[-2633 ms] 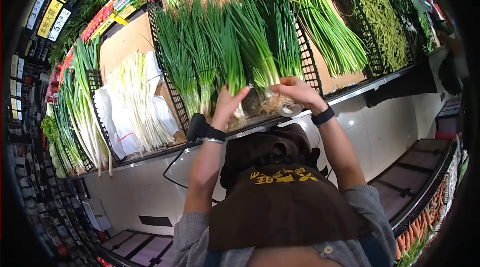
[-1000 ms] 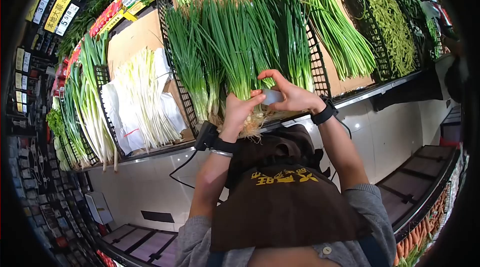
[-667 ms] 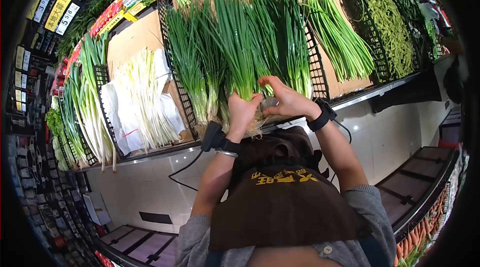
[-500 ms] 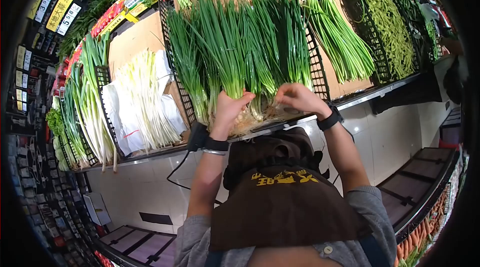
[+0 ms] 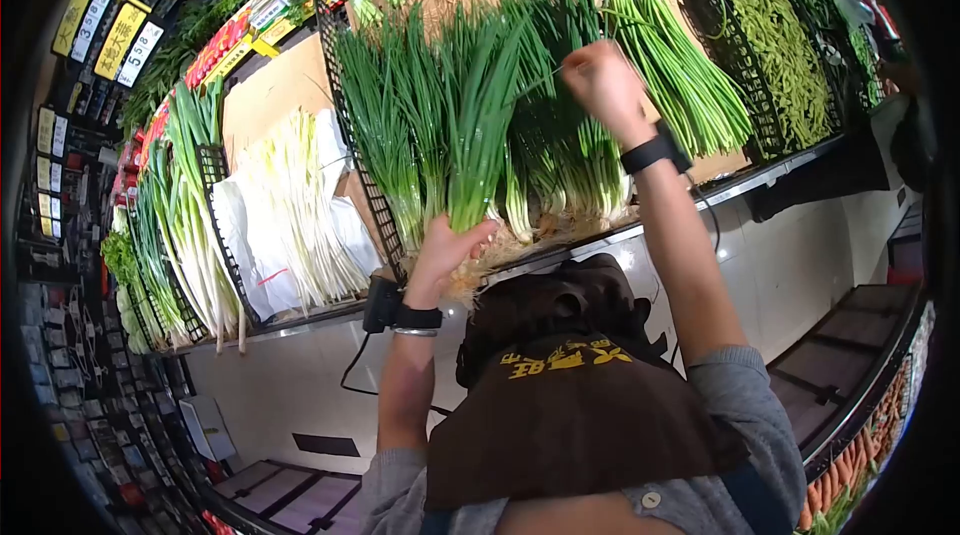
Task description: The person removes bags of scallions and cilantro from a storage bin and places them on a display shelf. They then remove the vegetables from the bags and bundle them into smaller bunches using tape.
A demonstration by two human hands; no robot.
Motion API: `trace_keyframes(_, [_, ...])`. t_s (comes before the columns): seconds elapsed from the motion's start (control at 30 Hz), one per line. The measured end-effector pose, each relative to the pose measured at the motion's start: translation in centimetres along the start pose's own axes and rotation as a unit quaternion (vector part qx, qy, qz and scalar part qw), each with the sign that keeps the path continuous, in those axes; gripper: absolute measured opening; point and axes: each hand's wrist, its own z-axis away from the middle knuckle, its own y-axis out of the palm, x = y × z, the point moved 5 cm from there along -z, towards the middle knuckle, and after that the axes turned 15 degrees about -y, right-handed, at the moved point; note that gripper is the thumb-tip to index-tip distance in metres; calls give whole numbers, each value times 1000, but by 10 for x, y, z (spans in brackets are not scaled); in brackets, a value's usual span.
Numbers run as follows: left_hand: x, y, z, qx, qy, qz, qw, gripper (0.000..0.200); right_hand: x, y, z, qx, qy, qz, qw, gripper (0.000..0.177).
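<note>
My left hand (image 5: 447, 253) is wrapped round the white root ends of a bunch of scallions (image 5: 483, 125), its green leaves leaning up and to the right. Stringy roots hang below that grip. Higher up on the right is my right hand (image 5: 605, 90), closed and slightly blurred, over the leaves at the right side of the crate. A thin green strand runs from the bunch towards its fingertips, but what they pinch is too small to make out. More scallions (image 5: 395, 145) lie in the black plastic crate (image 5: 350, 125) on both sides of the held bunch.
White-stemmed vegetables (image 5: 300, 205) lie on paper to the left, beside long leeks (image 5: 185, 205). To the right are green stems tied with blue bands (image 5: 680, 65) and a crate of green pods (image 5: 770, 55). The metal shelf edge (image 5: 560, 257) runs in front of me.
My left hand has shifted slightly left and down with the scallions, whose leaves now tilt right. My right hand has risen from the root ends to the leaf tips.
</note>
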Motion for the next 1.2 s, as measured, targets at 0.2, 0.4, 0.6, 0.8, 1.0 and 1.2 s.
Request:
trace_keyframes(0.2, [-5, -38, 5, -73, 25, 31, 997, 19, -54, -39, 11, 156, 41, 105, 981, 65])
trace_keyframes(0.4, [-52, -8, 10, 13, 75, 75, 994, 24, 17, -58, 20, 144, 49, -280, 948, 65])
trace_keyframes(0.6, [-66, 44, -3, 70, 88, 130, 985, 26, 60, -8, 60, 265, 9, -530, 806, 52])
trace_keyframes(0.8, [-43, 40, -21, -63, 110, 34, 991, 26, 64, 3, 79, 277, -59, -441, 852, 52])
trace_keyframes(1.0, [-46, 15, -25, -66, 60, -38, 995, 30, 49, 21, 89, 311, -76, -280, 905, 22])
trace_keyframes(1.2, [-30, 37, -16, -244, 107, -416, 869, 37, 69, 51, 95, 249, 182, -548, 778, 23])
